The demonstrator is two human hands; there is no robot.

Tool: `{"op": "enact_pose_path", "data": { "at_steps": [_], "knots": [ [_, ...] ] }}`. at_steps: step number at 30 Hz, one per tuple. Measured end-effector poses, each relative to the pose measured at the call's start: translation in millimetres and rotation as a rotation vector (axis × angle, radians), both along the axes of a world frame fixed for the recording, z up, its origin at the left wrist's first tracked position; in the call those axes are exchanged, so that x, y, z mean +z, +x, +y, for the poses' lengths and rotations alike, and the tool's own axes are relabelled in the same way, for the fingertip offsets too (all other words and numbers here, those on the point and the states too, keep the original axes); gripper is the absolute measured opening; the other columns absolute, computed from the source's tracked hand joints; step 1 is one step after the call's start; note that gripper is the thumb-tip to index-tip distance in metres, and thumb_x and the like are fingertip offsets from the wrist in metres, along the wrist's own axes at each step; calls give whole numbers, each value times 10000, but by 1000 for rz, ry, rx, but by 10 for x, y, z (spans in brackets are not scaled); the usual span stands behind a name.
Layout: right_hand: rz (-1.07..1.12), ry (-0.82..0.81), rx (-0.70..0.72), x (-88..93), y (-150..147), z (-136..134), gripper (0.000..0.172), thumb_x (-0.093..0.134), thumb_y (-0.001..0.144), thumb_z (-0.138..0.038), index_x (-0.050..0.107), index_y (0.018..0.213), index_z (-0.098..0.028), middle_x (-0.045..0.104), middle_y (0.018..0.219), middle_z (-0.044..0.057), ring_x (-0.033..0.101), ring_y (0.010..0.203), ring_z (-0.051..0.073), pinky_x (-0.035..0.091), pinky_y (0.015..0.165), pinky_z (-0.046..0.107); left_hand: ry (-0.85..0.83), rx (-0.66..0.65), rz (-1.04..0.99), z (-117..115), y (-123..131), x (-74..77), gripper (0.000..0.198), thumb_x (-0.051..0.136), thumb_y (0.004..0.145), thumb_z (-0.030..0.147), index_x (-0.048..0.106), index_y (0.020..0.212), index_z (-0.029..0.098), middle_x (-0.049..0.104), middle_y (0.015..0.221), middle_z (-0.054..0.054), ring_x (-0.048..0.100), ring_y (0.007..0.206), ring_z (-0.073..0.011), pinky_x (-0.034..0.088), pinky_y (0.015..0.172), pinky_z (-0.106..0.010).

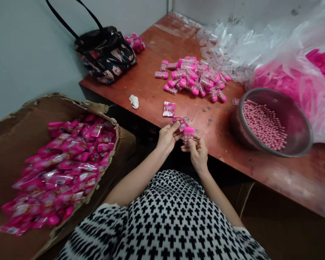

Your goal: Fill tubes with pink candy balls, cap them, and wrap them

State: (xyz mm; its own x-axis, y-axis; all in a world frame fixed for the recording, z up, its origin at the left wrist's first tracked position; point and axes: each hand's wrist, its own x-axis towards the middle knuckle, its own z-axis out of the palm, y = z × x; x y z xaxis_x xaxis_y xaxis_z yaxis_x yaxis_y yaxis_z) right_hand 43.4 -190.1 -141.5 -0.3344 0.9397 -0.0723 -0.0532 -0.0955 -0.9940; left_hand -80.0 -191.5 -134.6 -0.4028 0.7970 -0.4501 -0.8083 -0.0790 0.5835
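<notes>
At the table's near edge, my left hand (168,137) pinches a pink printed wrapper (180,123). Close beside it, my right hand (197,151) grips a small clear bottle (189,134) by its lower part; the bottle has a pink cap and pink beads inside. The wrapper and bottle nearly meet, and I cannot tell whether they touch. Just beyond my left hand a flat pink packet (169,109) lies on the table. Farther back is a pile of capped, bead-filled bottles (192,76).
A grey bowl (241,126) of pink beads (264,124) stands on the red-brown table (148,79) at right. Behind it are a plastic bag (284,79) of pink pieces and clear empty tubes (222,54). A cardboard box (13,119) of wrapped bottles (67,166) and a handbag (105,54) are left.
</notes>
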Motion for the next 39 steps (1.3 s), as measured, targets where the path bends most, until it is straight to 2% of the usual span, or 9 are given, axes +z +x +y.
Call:
{"op": "enact_pose_path", "data": {
  "at_steps": [6, 10, 16, 23, 25, 27, 30, 33, 39],
  "knots": [
    [24, -30, 37, -75, -15, 50, 297, 603, 808, -403, 504, 997, -195, 669, 725, -18, 644, 523, 109, 586, 497, 250, 32, 8, 122, 15, 78, 10, 347, 817, 561, 305, 602, 756, 115, 660, 699, -13, 613, 569, -97, 499, 567, -222],
    [46, -46, 48, -113, -16, 73, 286, 608, 801, -414, 515, 951, -190, 672, 695, -24, 648, 522, 112, 591, 516, 258, 108, -67, 79, 22, 88, 14, 387, 830, 543, 300, 592, 800, 135, 655, 694, 6, 603, 549, -94, 482, 544, -213],
    [-27, 61, -12, -104, 0, 85, 274, 617, 800, -398, 541, 955, -186, 687, 735, -10, 649, 534, 109, 591, 541, 262, 70, -217, 151, 9, 69, 19, 335, 807, 577, 339, 611, 675, 86, 611, 568, -16, 568, 492, -104, 449, 511, -232],
    [192, -206, 143, -91, 16, 136, 281, 616, 789, -442, 541, 869, -184, 670, 638, -14, 609, 450, 101, 522, 406, 200, 84, -344, 249, 32, -66, 28, 273, 807, 561, 297, 665, 638, 77, 653, 631, -57, 590, 547, -124, 481, 574, -273],
    [185, -186, 117, -74, 12, 133, 280, 624, 784, -438, 543, 870, -184, 666, 632, -18, 607, 447, 101, 518, 399, 199, 88, -368, 297, 34, -76, 34, 251, 799, 575, 287, 668, 623, 78, 650, 625, -60, 585, 543, -123, 479, 571, -273],
    [130, -98, 52, -48, 7, 130, 272, 641, 778, -413, 550, 895, -185, 666, 646, -26, 613, 459, 98, 538, 425, 208, 82, -386, 313, 23, -46, 38, 250, 790, 590, 291, 671, 619, 74, 633, 590, -54, 566, 509, -112, 467, 539, -260],
    [83, -2, -13, -26, -1, 158, 264, 651, 773, -395, 550, 906, -191, 653, 630, -46, 612, 454, 90, 552, 447, 209, 79, -394, 274, -10, 45, 35, 273, 784, 600, 319, 667, 624, 73, 590, 523, -31, 526, 442, -101, 424, 446, -240],
    [130, -65, 32, -47, -1, 215, 290, 651, 761, -436, 533, 868, -193, 639, 596, -54, 609, 437, 96, 544, 426, 209, 63, -358, 232, -32, 100, 30, 283, 796, 583, 318, 660, 628, 74, 581, 515, -19, 514, 424, -97, 403, 408, -228],
    [241, -179, 188, -72, 29, 240, 357, 678, 742, -424, 532, 990, -213, 696, 824, -11, 693, 668, 134, 604, 597, 271, 51, -178, 133, -52, 35, 42, 267, 817, 554, 287, 653, 638, 93, 675, 672, -59, 627, 624, -126, 504, 602, -238]
  ]
}}
